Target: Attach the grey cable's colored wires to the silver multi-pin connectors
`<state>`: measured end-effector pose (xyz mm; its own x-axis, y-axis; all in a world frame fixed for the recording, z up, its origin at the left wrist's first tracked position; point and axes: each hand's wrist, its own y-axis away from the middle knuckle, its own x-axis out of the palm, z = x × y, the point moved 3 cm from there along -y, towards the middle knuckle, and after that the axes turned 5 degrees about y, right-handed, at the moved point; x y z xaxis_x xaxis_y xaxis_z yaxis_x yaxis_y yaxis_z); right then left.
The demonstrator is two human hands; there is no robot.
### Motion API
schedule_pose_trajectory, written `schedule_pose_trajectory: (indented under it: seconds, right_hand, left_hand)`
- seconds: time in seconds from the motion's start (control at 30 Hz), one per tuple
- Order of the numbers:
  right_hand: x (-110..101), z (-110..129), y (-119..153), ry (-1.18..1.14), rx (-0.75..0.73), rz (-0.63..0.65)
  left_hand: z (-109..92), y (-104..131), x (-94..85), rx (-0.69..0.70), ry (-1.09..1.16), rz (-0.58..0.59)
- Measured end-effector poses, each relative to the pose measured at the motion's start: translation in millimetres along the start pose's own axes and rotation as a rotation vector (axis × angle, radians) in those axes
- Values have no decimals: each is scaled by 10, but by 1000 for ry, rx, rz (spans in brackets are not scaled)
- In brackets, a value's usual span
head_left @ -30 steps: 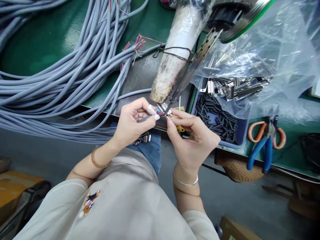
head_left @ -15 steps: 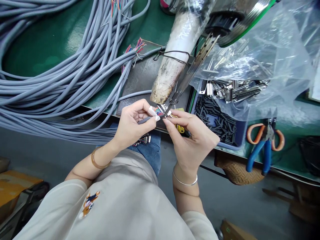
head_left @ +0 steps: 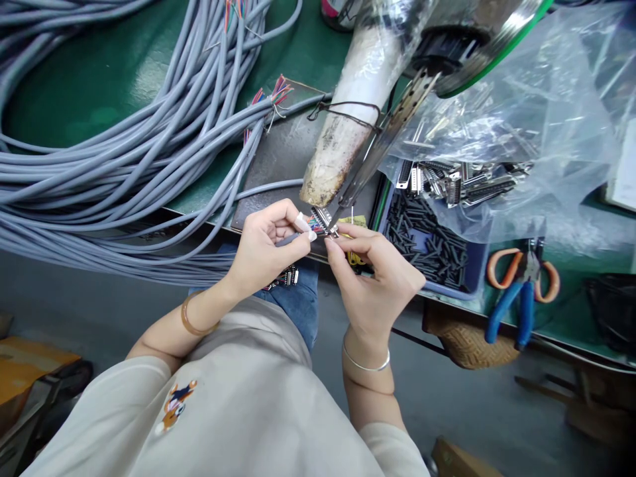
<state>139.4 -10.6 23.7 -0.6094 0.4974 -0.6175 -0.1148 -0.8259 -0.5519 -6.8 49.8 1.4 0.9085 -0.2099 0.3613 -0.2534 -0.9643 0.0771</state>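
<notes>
My left hand (head_left: 271, 245), with white coverings on the thumb tip and a fingertip, pinches the end of a grey cable where its coloured wires (head_left: 315, 224) fan out. Those wires meet a metal multi-pin connector (head_left: 325, 216). From the right, my right hand (head_left: 380, 268) is closed in a pinch on the connector's near end. A soldering iron (head_left: 377, 149) slants down from above, its dark tip at the connector between my hands; exact contact is too small to tell. Just beyond hangs a white plastic-wrapped tube (head_left: 342, 112) with a scorched mouth.
Bundled grey cables (head_left: 163, 139) cover the left bench. A dark metal plate (head_left: 278, 156) lies under the tube. To the right are a blue bin (head_left: 477, 265) of black sleeves, loose connectors (head_left: 457, 182) in clear plastic, and pliers (head_left: 527, 278). A solder spool (head_left: 507, 50) hangs above.
My right hand has shifted slightly left and closer to the connector, whose metal shell shows more now. My left hand keeps its pinch almost unmoved. The view has shifted slightly.
</notes>
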Motion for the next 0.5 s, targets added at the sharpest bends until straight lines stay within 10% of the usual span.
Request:
schedule_pose_trajectory:
  seconds: [0.5]
  right_hand:
    - [-89, -4, 102, 25, 8, -6]
  left_hand:
    - [34, 104, 33, 7, -116, 84]
